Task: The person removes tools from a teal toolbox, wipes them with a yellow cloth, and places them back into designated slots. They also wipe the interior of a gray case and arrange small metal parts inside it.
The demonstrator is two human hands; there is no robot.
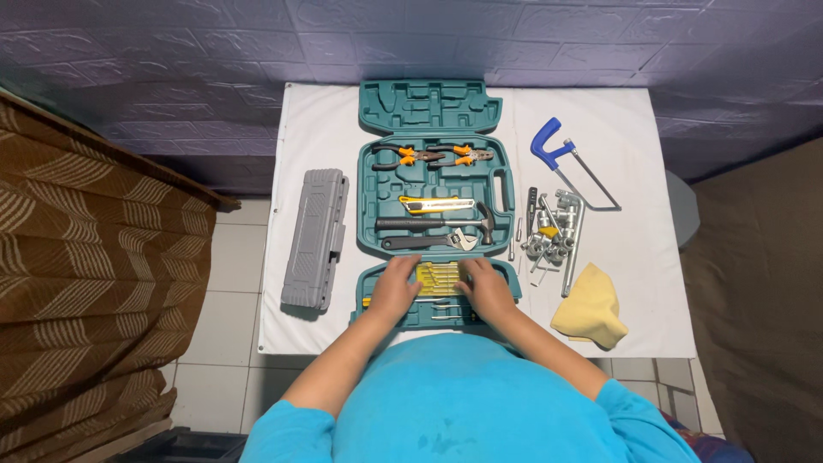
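An open teal tool case lies in the middle of a white table. It holds two orange-handled pliers, a yellow utility knife, a hammer and an adjustable wrench. The case's near tray carries a row of yellow-handled screwdrivers. My left hand and my right hand rest flat on that tray, either side of the screwdrivers, fingers touching them. Neither hand grips anything that I can see.
A shut grey plastic case lies left of the teal case. To the right sit a blue-handled hacksaw, a pile of metal sockets and a bar, and a yellow cloth. A brown patterned curtain hangs at the left.
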